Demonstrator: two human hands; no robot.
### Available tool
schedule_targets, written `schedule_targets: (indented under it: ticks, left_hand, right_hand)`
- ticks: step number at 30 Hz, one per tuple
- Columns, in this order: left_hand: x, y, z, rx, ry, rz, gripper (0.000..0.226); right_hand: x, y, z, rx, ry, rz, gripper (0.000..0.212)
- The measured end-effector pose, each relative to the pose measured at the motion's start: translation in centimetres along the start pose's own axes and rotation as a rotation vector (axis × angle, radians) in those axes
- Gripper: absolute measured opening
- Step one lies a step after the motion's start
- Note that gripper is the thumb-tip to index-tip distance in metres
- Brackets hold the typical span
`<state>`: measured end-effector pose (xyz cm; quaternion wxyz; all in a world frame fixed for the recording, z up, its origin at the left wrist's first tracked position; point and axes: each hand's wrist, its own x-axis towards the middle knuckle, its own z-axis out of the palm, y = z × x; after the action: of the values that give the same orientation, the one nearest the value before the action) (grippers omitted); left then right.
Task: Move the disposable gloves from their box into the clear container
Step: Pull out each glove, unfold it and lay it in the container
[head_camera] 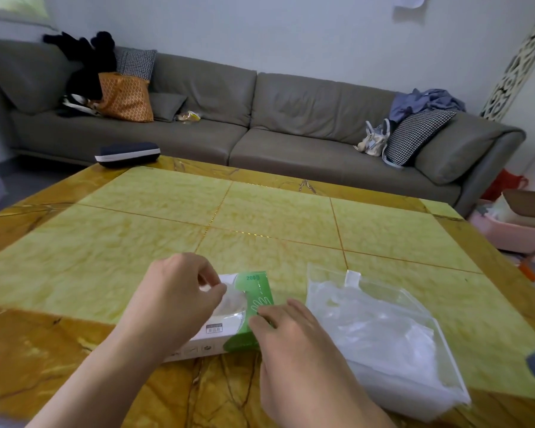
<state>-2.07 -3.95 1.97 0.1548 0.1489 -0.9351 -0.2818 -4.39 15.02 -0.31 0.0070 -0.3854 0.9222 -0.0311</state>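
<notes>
Right hand (286,330) rests with straight fingers on the green-and-white box (229,316) on the counter (260,217), left hand (179,291) pinches a glove (233,299) at its opening, and the clear container (380,335), holding gloves, lies just beside.

Your left hand (179,291) and right hand (294,338): both bare, no gloves, rings or watch. Your forearms bare to frame edge, no sleeves visible.
</notes>
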Motion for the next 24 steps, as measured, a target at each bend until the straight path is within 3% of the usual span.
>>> schedule_targets:
  ticks: [3, 6, 11, 16, 20, 24]
  left_hand:
    - [-0.2, -0.8, 0.7, 0.012, -0.065, 0.006, 0.014]
    - [-0.1, -0.9, 1.1, -0.014, 0.005, 0.009, 0.017]
    - [-0.3, 1.5, -1.1, -0.486, 0.091, 0.051, 0.011]
    - [-0.2, 1.9, -1.2, -0.993, -0.038, -0.225, 0.017]
    - [0.0, 2.3, -0.8, -1.221, -0.133, -0.321, 0.015]
    - [-0.3, 3.2, 0.0, -1.355, -0.227, -0.363, 0.016]
  right_hand:
    - [0.0, -0.1, -0.5, 0.015, 0.022, -0.023, 0.058]
    - [-0.1, 0.0, 0.0, 0.016, 0.025, -0.035, 0.057]
    - [0.0, 0.3, 0.4, 0.018, -0.018, -0.037, 0.062]
    - [0.3, 0.8, 1.1, 0.039, 0.044, -0.023, 0.043]
    - [-0.4, 1.7, -0.5, 0.384, 0.259, 0.094, 0.052]
    - [-1.3, 3.4, -4.0, 0.974, 0.556, 0.275, 0.022]
